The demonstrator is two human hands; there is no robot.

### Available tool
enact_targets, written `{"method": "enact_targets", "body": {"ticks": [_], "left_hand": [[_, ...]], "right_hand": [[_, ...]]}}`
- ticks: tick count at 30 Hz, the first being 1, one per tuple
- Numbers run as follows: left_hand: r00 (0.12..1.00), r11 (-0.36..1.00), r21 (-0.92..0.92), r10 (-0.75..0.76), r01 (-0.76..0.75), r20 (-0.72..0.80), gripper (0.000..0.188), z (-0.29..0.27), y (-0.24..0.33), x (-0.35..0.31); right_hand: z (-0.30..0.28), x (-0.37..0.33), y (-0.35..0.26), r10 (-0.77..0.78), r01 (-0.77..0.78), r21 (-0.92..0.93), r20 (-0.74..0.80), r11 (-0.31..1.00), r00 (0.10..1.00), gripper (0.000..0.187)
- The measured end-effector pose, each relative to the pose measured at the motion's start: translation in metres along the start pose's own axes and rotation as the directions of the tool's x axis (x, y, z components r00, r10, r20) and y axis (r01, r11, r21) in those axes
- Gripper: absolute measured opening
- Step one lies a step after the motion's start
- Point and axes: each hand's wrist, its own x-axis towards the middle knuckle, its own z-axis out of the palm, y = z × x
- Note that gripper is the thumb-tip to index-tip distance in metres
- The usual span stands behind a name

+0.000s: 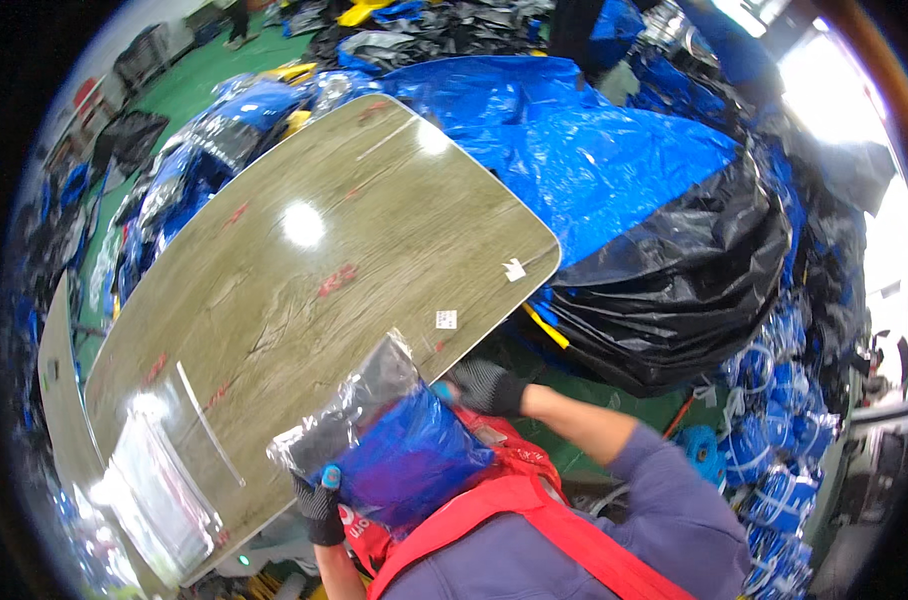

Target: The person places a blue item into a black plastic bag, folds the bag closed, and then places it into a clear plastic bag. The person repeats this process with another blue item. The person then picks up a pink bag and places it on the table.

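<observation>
A clear plastic bag [344, 405] with a folded blue sheet [409, 455] inside is held up close to my body, over the near edge of the table [274, 290]. My left hand [321, 508], in a dark glove with a blue fingertip, grips the bag's lower left side. At the bag's right side, my right hand [486, 388], in a dark ribbed glove, has its fingers closed on the bag's edge. The bag's upper part is see-through and wrinkled, standing out over the wood-patterned tabletop.
A stack of flat clear bags [159, 480] lies at the table's left end. Beyond the right edge bulges a large black and blue sheet bundle [664, 270]. Several tied blue bundles [779, 430] are piled at the right. More sheeting [204, 150] heaps along the far left side.
</observation>
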Motion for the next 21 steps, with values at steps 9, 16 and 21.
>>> {"method": "enact_targets", "body": {"ticks": [9,16,21], "left_hand": [[0.919,0.876,-0.381,0.37,-0.297,0.134,0.059,-0.013,0.167,0.189],[0.871,0.942,-0.335,0.151,0.017,0.468,0.057,0.065,0.11,0.131],[0.891,0.968,-0.172,-0.089,0.182,0.445,0.053,0.057,0.075,0.083]], "right_hand": [[-0.229,0.006,0.035,0.512,-0.133,-0.937,0.054,0.322,0.857,0.027],[-0.325,0.039,0.136,0.732,-0.177,-0.814,0.373,0.553,0.571,0.034],[-0.402,0.088,0.131,0.418,-0.574,-0.778,-0.447,0.254,0.791,0.039]]}}
